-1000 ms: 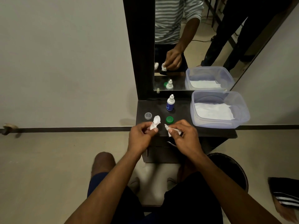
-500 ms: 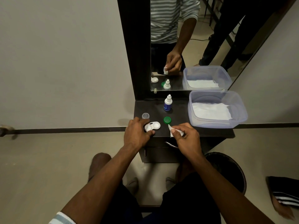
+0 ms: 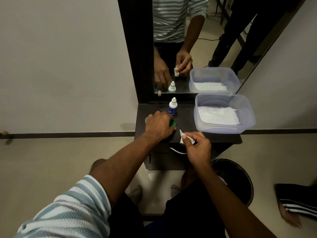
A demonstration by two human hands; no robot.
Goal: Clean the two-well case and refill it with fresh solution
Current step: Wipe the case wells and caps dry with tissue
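My left hand (image 3: 157,126) lies palm down on the dark vanity top (image 3: 187,121), its fingertips and thumb closed around a green cap (image 3: 173,124) that rests on the surface. The two-well case is hidden under this hand. A clear cap (image 3: 146,119) peeks out at the hand's left edge. Just behind the hand stands the small white solution bottle (image 3: 172,107) with a blue label, upright and capped. My right hand (image 3: 197,146) hovers over the front edge and pinches a crumpled white tissue (image 3: 182,136).
A clear plastic tub (image 3: 247,117) holding white tissues sits on the right of the top. A mirror (image 3: 188,48) stands behind. Below are a drawer handle (image 3: 178,152) and, at the right on the floor, a black bin (image 3: 240,179).
My left hand set the white case down on the top, then slid right over it onto the green cap. The right hand has kept the tissue and barely moved.
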